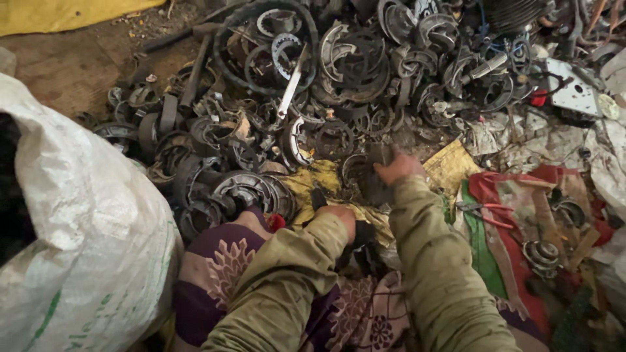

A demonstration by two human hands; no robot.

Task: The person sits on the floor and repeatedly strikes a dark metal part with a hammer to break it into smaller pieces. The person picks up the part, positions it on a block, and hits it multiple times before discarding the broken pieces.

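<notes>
Two hands work at the centre of the frame, before a heap of dark metal scrap (339,85). Right hand (396,168) presses a dark curved part (368,171), fingers clasped over its top edge. Left hand (340,216), lower centre, is curled; its grip cannot be told. Steadying that part well likely calls for firm pressure, away from sharp edges.

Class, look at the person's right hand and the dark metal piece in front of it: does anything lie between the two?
Nothing visible does. The right hand already rests on the dark metal piece, above the yellow cloth. The left hand is lower, apart from it.
</notes>
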